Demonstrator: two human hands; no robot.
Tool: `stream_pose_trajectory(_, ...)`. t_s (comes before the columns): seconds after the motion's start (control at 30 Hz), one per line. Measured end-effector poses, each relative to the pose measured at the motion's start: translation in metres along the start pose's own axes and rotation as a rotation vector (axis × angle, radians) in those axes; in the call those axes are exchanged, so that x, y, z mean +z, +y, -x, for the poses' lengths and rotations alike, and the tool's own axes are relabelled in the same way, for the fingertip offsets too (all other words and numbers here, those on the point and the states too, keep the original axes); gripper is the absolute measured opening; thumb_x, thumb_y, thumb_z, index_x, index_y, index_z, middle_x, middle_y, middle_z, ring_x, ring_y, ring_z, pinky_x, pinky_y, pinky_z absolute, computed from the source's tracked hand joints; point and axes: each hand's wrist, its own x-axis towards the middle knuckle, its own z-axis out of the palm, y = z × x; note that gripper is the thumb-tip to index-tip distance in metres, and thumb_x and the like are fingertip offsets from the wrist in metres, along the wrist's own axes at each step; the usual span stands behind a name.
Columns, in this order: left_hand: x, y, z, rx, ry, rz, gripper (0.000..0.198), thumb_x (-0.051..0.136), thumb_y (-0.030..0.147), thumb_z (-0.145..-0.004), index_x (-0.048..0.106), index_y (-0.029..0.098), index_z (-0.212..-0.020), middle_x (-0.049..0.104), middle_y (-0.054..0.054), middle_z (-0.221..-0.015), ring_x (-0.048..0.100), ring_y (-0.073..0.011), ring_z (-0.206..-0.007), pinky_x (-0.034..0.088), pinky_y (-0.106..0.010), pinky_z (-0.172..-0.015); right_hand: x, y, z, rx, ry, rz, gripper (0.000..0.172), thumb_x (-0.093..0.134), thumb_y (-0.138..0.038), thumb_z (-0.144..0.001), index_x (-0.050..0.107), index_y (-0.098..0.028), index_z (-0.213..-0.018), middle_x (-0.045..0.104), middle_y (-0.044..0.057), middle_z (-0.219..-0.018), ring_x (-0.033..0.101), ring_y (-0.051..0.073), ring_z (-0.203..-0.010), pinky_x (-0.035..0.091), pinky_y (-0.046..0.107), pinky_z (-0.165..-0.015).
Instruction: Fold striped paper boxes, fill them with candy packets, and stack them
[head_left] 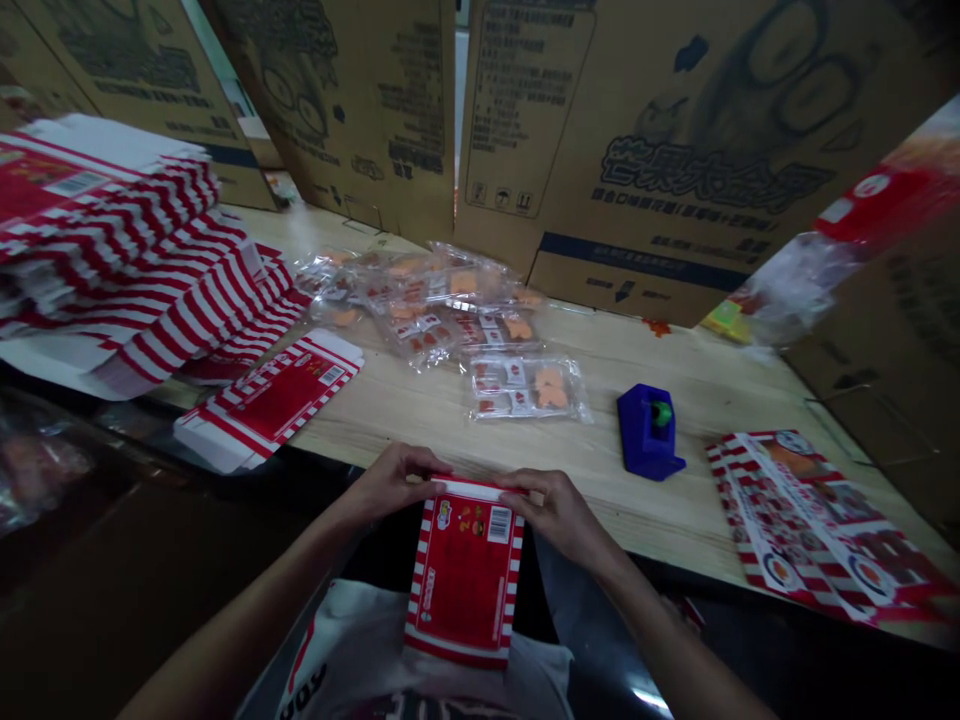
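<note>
Packing workshop, cardboard cartons (660,170), stacked flat red-striped boxes (127,240)

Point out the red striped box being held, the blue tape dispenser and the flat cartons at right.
Red striped box (465,590): head view, red front panel.
Blue tape dispenser (645,438): head view, blue body.
Flat cartons (817,525): head view, printed face of top one.

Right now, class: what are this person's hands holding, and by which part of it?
The left hand and right hand hold a red-and-white striped cardboard box by its top end, one at each upper corner.
</note>
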Motion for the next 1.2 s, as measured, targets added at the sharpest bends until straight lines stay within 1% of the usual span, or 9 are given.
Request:
stream_pose_trajectory(0.2, -0.003, 0.011, -0.001, -0.003, -0.061, 0.139, 0.022, 0.07, 0.031, -0.076, 0.074, 0.013, -0.087, 0.074, -0.006, -0.08, 0.066, -0.0173, -0.073, 0.05, -0.026, -0.068, -0.003, -0.008, -0.007, 0.042, 0.073, 0.108, 0.009, 0.06, -0.025, -0.084, 0.066, -0.019, -0.083, 0.069, 0.002, -0.073, 0.063, 0.017, -0.066, 0.046, 0.025, -0.059)
stream_pose_trajectory(0.33, -0.007, 0.015, -0.004, -0.031, -0.105, 0.22, 0.022, 0.072, 0.032, -0.075, 0.073, 0.011, -0.082, 0.074, -0.007, -0.075, 0.066, -0.0162, -0.068, 0.05, -0.025, -0.067, -0.005, -0.012, -0.01, 0.03, 0.066, 0.102, 0.014, 0.059, -0.024, -0.084, 0.062, -0.017, -0.072, 0.064, 0.0, -0.066, 0.059, 0.015, -0.061, 0.043, 0.023, -0.055)
stream_pose_trajectory(0.5, -0.005, 0.005, 0.002, 0.048, -0.079, 0.085, 0.023, 0.068, 0.034, -0.079, 0.074, 0.012, -0.085, 0.074, -0.009, -0.082, 0.067, -0.0173, -0.072, 0.051, -0.026, -0.068, 0.004, -0.008, 0.006, -0.021, 0.094, -0.012, 0.018, 0.056, -0.03, -0.091, 0.069, -0.018, -0.089, 0.071, 0.005, -0.088, 0.065, 0.019, -0.08, 0.05, 0.027, -0.069)
stream_pose_trajectory(0.7, 0.015, -0.009, 0.013, 0.268, 0.155, -0.187, 0.013, 0.063, 0.024, -0.083, 0.074, 0.016, -0.086, 0.074, -0.008, -0.089, 0.068, -0.0194, -0.083, 0.051, -0.028, -0.077, 0.033, 0.017, 0.025, -0.154, 0.367, -0.02, 0.011, 0.059, -0.022, -0.089, 0.07, -0.021, -0.09, 0.072, 0.007, -0.098, 0.067, 0.021, -0.093, 0.051, 0.034, -0.084)
stream_pose_trajectory(0.87, 0.034, -0.015, 0.013, 0.287, 0.209, -0.019, 0.011, 0.063, 0.027, -0.083, 0.07, 0.017, -0.083, 0.065, -0.004, -0.08, 0.062, -0.0162, -0.074, 0.049, -0.026, -0.068, 0.042, 0.014, 0.027, -0.122, 0.388, -0.063, 0.013, 0.056, -0.022, -0.09, 0.069, -0.023, -0.092, 0.071, 0.007, -0.1, 0.066, 0.021, -0.095, 0.051, 0.035, -0.086)
stream_pose_trajectory(0.97, 0.039, -0.025, 0.008, 0.184, 0.257, 0.186, 0.017, 0.068, 0.032, -0.079, 0.073, 0.019, -0.089, 0.06, -0.003, -0.082, 0.059, -0.0155, -0.074, 0.048, -0.023, -0.063, 0.01, 0.031, 0.03, -0.104, 0.462, -0.089, 0.02, 0.062, -0.029, -0.086, 0.068, -0.024, -0.104, 0.067, 0.009, -0.116, 0.063, 0.022, -0.106, 0.051, 0.036, -0.088)
stream_pose_trajectory(1.1, 0.044, -0.034, 0.001, 0.064, 0.25, 0.327, 0.017, 0.073, 0.035, -0.075, 0.073, 0.02, -0.084, 0.062, -0.004, -0.09, 0.061, -0.0173, -0.081, 0.05, -0.024, -0.067, -0.071, 0.081, 0.05, 0.02, 1.181, 0.085, 0.026, 0.062, -0.04, -0.08, 0.067, -0.019, -0.094, 0.065, 0.011, -0.104, 0.062, 0.023, -0.093, 0.052, 0.035, -0.073)
stream_pose_trajectory(1.13, 0.046, -0.034, 0.0, 0.056, 0.258, 0.339, 0.017, 0.074, 0.035, -0.074, 0.073, 0.02, -0.082, 0.064, -0.004, -0.094, 0.061, -0.0187, -0.086, 0.051, -0.025, -0.07, -0.091, 0.094, 0.054, 0.09, 1.293, 0.136, 0.031, 0.061, -0.043, -0.078, 0.066, -0.017, -0.095, 0.064, 0.012, -0.104, 0.061, 0.023, -0.088, 0.05, 0.034, -0.069)
stream_pose_trajectory(1.2, 0.051, -0.032, 0.0, 0.031, 0.259, 0.347, 0.02, 0.074, 0.037, -0.073, 0.072, 0.02, -0.083, 0.066, -0.006, -0.101, 0.062, -0.0211, -0.093, 0.052, -0.026, -0.076, -0.122, 0.115, 0.059, 0.217, 1.298, 0.174, 0.038, 0.061, -0.049, -0.073, 0.067, -0.014, -0.087, 0.065, 0.012, -0.093, 0.059, 0.022, -0.077, 0.048, 0.033, -0.064)
